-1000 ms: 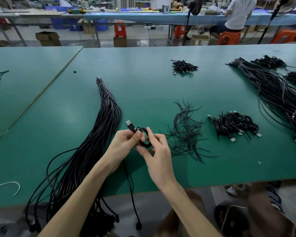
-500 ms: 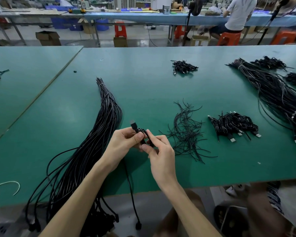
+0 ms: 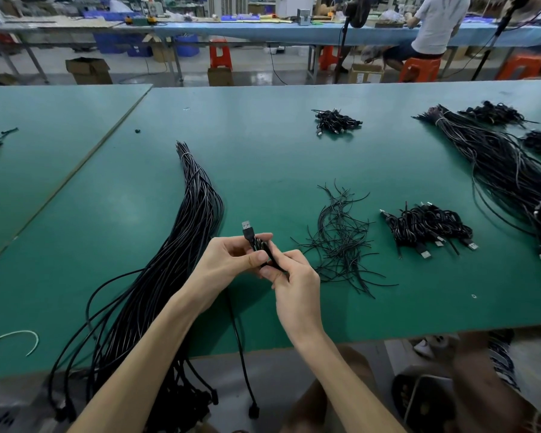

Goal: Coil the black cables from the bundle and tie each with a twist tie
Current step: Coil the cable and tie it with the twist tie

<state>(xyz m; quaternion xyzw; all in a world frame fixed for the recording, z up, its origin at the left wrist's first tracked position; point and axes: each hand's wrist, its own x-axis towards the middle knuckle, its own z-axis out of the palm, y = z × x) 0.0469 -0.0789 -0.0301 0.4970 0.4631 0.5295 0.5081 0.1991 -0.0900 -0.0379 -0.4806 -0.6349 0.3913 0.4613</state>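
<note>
A long bundle of black cables (image 3: 181, 232) lies on the green table (image 3: 263, 157), left of my hands, its ends hanging over the front edge. My left hand (image 3: 228, 260) grips a small black cable coil (image 3: 258, 245) with its USB plug (image 3: 247, 228) sticking up. My right hand (image 3: 289, 276) pinches the same coil from the right; the coil's free end (image 3: 244, 354) trails down past the table edge. A loose heap of black twist ties (image 3: 338, 239) lies just right of my hands.
A pile of tied coils (image 3: 428, 226) sits right of the ties, another small pile (image 3: 336, 121) farther back. A second cable bundle (image 3: 500, 164) runs along the right side. A white tie (image 3: 13, 339) lies at the near left. A seated person (image 3: 431, 29) works at the back bench.
The open loop seen a second ago is now squeezed tight between my fingers. Both hands have shifted slightly and the USB plug stands more upright.
</note>
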